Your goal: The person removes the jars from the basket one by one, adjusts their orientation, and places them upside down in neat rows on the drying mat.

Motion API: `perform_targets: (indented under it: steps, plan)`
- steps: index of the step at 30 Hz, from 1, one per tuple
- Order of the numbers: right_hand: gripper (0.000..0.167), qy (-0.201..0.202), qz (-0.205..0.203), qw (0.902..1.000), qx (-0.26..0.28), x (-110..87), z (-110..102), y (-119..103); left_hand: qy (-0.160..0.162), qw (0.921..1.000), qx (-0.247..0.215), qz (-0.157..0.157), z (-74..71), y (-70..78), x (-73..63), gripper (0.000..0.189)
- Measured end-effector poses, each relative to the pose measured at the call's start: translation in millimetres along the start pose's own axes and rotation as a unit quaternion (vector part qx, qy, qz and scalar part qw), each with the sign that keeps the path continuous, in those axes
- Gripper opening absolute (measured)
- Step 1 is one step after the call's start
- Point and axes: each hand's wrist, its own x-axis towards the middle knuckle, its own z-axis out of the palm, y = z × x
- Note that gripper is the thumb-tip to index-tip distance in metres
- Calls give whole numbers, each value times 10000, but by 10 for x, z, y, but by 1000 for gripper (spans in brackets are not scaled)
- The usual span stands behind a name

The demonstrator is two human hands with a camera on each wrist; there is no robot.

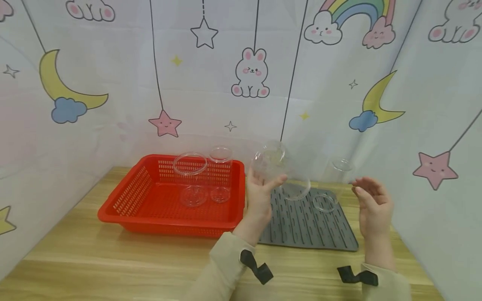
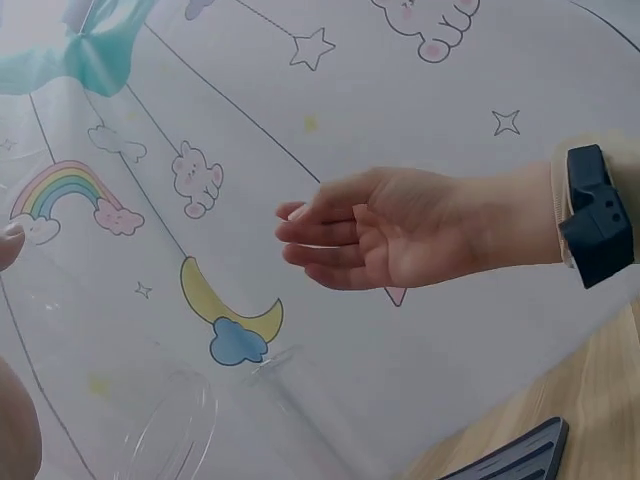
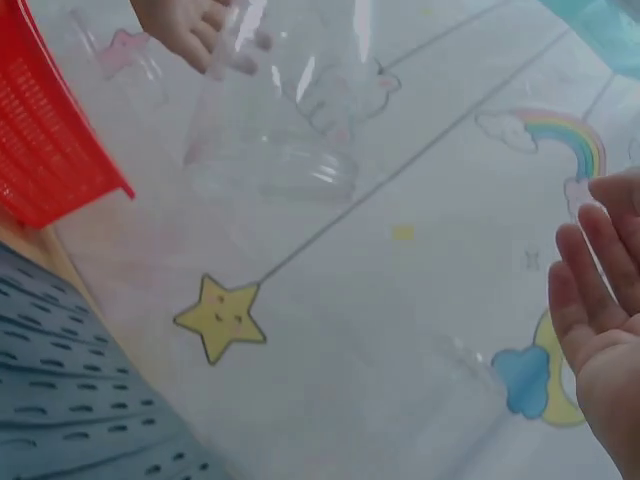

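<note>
Centrally, a clear jar (image 1: 269,161) is held up and tilted in the left hand (image 1: 260,196), above the left part of a grey ridged mat (image 1: 301,234); its wall is gripped between the spread thumb and the fingers behind it. Through its plastic the patterned curtain (image 1: 211,83) is seen, and its contents, if any, cannot be made out.

To the left, on the wooden table (image 1: 132,267), a red slotted basket (image 1: 173,229) is placed. Two more clear containers are stood upright inside it, side by side towards its right end: a wide jar (image 1: 191,180) and, just right of it, a narrow jar (image 1: 220,177). The basket's red is seen through both.

To the right, a clear cylinder (image 1: 333,184) is stood on the mat. Just beside it the right hand (image 1: 376,209) is raised, its fingers loosely bent and parted from the thumb, with nothing held.
</note>
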Motion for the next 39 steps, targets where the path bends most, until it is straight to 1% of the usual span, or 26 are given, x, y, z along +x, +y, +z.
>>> perform_targets:
  steps: [3, 5, 6, 8, 10, 11, 14, 15, 17, 21, 24, 26, 27, 31, 32, 36, 39]
  plan:
    - [25, 696, 193, 9970, -267, 9, -193, 8, -87, 9996, 254, 80, 29, -95, 12, 86]
    - [24, 1082, 451, 9918, -517, 4, -333, 21, -175, 9988, 436, 139, 49, -156, 24, 89]
    - [25, 1233, 621, 9885, -621, -3, -406, 30, -200, 9983, 535, 137, 56, -187, 32, 91]
    - [27, 1364, 979, 9830, -736, -28, -559, 47, -223, 9970, 731, 157, 67, -253, 54, 94]
    - [30, 1309, 1345, 9782, -886, -71, -712, 66, -200, 9953, 930, 161, 67, -317, 78, 96]
    - [32, 1251, 1509, 9755, -994, -94, -783, 79, -141, 9946, 1023, 105, 63, -348, 91, 97]
    - [36, 1018, 1904, 9688, -1215, -153, -969, 127, -62, 9921, 1253, 11, 47, -433, 134, 96]
    - [37, 948, 2027, 9664, -1268, -169, -1023, 145, -80, 9916, 1292, 9, 42, -460, 148, 96]
    - [37, 886, 2237, 9615, -1326, -194, -1110, 183, -97, 9906, 1360, -64, 29, -514, 177, 97]
    - [37, 868, 2631, 9471, -1620, -247, -1243, 241, -177, 9871, 1586, -147, 3, -630, 214, 98]
    - [36, 887, 2826, 9365, -1879, -278, -1323, 273, -176, 9811, 1909, -270, -9, -730, 231, 98]
    - [34, 846, 2912, 9318, -1995, -289, -1373, 293, -170, 9763, 2134, -311, -13, -796, 242, 98]
    - [37, 779, 2974, 9291, -2058, -294, -1398, 300, -162, 9741, 2234, -323, -16, -829, 246, 98]
    - [65, 501, 3260, 9190, -2159, -305, -1480, 343, -155, 9663, 2548, -323, -39, -929, 264, 99]
    - [69, 439, 3333, 9164, -2174, -307, -1495, 357, -166, 9649, 2599, -323, -50, -952, 270, 99]
    - [70, 286, 3505, 9058, -2364, -315, -1515, 395, -277, 9594, 2775, -418, -89, -1033, 294, 99]
    - [69, 260, 3551, 9013, -2467, -322, -1516, 406, -436, 9552, 2882, -509, -100, -1072, 303, 100]
